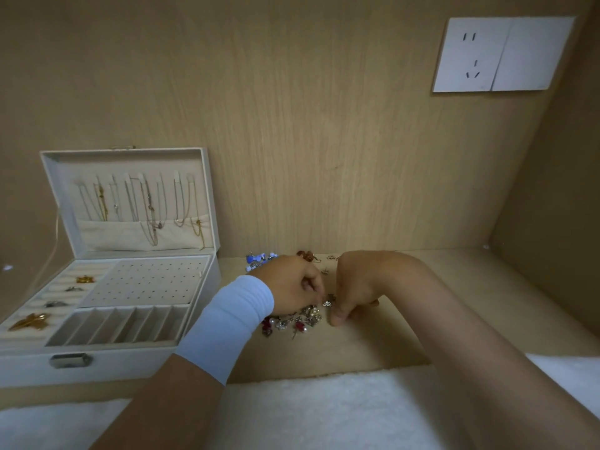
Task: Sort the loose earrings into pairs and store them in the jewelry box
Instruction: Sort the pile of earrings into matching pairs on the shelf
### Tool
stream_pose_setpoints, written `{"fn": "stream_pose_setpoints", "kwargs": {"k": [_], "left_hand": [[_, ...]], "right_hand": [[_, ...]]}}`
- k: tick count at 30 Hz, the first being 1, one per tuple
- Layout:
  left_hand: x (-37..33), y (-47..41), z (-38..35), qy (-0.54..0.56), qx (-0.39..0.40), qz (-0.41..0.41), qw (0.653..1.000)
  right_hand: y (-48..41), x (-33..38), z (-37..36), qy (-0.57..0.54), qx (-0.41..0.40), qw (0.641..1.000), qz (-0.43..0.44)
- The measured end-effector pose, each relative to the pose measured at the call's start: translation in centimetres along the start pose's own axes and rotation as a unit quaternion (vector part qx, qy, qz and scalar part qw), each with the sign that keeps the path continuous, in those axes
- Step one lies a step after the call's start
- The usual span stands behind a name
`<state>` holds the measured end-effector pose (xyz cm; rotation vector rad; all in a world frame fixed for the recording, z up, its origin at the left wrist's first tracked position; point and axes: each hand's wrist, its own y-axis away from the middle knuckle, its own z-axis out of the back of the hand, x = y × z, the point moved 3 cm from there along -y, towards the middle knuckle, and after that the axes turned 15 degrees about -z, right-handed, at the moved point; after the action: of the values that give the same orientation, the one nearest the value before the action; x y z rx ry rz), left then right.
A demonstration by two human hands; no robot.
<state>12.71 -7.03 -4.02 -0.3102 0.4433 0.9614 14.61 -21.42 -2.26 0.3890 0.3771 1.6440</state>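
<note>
Snag risk at the pile (298,319)
My left hand (292,287) pinches a silver earring (328,302), right hand (355,287) unclear; the hook could drag others along.

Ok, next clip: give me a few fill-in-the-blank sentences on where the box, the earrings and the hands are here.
1. The jewelry box stands to the ____ of the earring pile.
2. Necklaces hang inside its raised ____.
3. Its perforated panel holds ____ earrings.
4. The left hand wears a pale sleeve at the ____ and pinches a small silver earring.

Missing words: left; lid; no; wrist.
</note>
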Motion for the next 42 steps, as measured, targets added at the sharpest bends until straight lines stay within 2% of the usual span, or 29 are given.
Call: {"fn": "stream_pose_setpoints", "kwargs": {"k": [6, 11, 14, 17, 21, 25, 28, 31, 34, 42], "left_hand": [[-0.2, -0.1, 1.0, 0.037, -0.030, -0.012, 0.999], [-0.2, 0.1, 1.3, 0.056, -0.012, -0.028, 0.998], [-0.2, 0.1, 1.3, 0.057, -0.012, -0.033, 0.998], [-0.3, 0.2, 1.6, 0.074, -0.051, -0.041, 0.995], [-0.2, 0.3, 2.5, 0.101, -0.156, -0.053, 0.981], [0.2, 0.5, 3.5, 0.093, -0.167, -0.044, 0.981], [0.7, 0.9, 4.2, 0.071, -0.146, -0.015, 0.987], [1.0, 1.3, 4.7, 0.047, -0.110, 0.006, 0.993], [1.0, 1.5, 5.0, 0.050, -0.086, 0.018, 0.995], [1.2, 2.3, 5.3, 0.042, -0.053, 0.040, 0.997]], "right_hand": [[-0.7, -0.3, -0.3, -0.029, -0.006, 0.999, 0.029], [-0.7, -0.8, 0.2, -0.092, 0.032, 0.994, 0.057], [-0.4, -1.2, 0.9, -0.121, 0.017, 0.990, 0.073], [0.0, -1.3, 1.1, -0.240, 0.028, 0.965, 0.101], [-0.7, -1.4, 1.1, -0.376, 0.019, 0.920, 0.106], [-0.7, -0.7, 0.9, -0.430, 0.016, 0.897, 0.099], [-0.7, -0.5, 1.0, -0.394, -0.010, 0.913, 0.108], [-0.5, -0.9, 1.0, -0.282, -0.048, 0.949, 0.136], [-0.5, -1.0, 0.6, -0.176, -0.033, 0.974, 0.135], [-0.6, -0.3, 0.0, -0.114, -0.042, 0.987, 0.109]]}}
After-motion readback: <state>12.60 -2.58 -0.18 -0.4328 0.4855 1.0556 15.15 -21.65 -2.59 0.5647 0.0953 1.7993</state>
